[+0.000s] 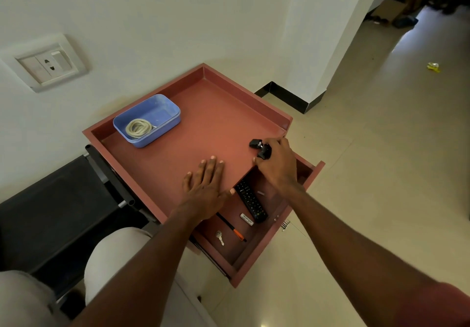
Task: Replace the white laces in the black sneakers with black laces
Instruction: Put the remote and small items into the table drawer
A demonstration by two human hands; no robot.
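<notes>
Loosely coiled white laces, rope-like.

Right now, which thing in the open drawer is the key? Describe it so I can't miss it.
Start at the reddish-brown wooden side table, then drop to its pulled-out drawer. The small silver metal key lies nearest the left front corner, left of the black-and-orange pen; it is the only shiny item there.

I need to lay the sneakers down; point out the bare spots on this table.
Bare: the table top between the blue tray and the right hand, up to the back rim. Crowded: the front edge, under the left hand, and the open drawer.
</notes>
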